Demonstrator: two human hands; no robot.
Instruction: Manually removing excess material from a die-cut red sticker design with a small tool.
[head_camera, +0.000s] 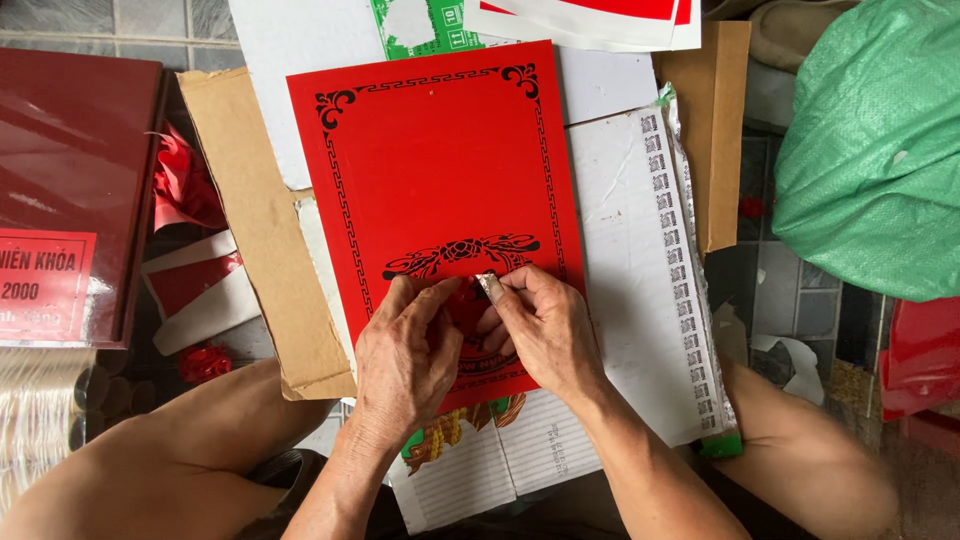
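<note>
A red sheet (440, 160) with a black ornamental border and a black floral motif lies flat on white card in front of me. Both hands work at its lower middle. My left hand (405, 355) presses down on the sheet with fingers curled, fingertips just under the motif. My right hand (545, 330) pinches a small silvery blade or scraper (490, 287) between thumb and forefinger, its tip touching the sheet. The hands hide the lower part of the sheet's design.
Brown cardboard (262, 230) lies under the sheet's left side. A white strip with a printed column (672, 250) runs along the right. A dark red board (70, 170) sits at left, red scraps (185, 185) beside it, a green woven sack (875, 150) at upper right.
</note>
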